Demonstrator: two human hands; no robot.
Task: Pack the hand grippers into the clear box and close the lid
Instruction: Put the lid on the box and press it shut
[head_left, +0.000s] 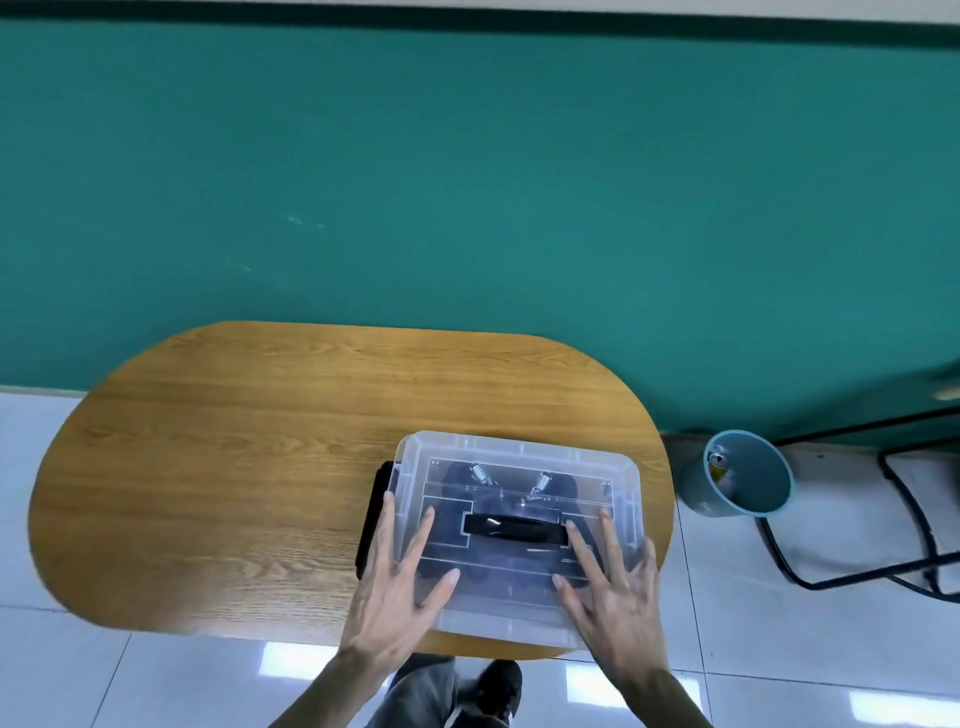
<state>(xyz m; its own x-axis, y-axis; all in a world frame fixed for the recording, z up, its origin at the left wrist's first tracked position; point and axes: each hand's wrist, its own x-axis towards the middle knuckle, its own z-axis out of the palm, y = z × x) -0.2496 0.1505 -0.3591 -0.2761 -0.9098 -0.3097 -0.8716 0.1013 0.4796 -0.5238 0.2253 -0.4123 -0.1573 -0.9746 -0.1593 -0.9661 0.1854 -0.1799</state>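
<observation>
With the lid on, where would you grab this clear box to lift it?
Probably the black carry handle in the middle of the lid, taken from straight above: it lies flat between the left hand and right hand, both pressing down.

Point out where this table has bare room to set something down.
Bare wood fills the table's left half, up to the clear box, and a strip between box and green wall. The right side is crowded: left hand and right hand press the lid.

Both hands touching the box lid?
Touching. Head view: left hand and right hand lie flat, fingers spread, on the clear lid, either side of its black handle.
</observation>
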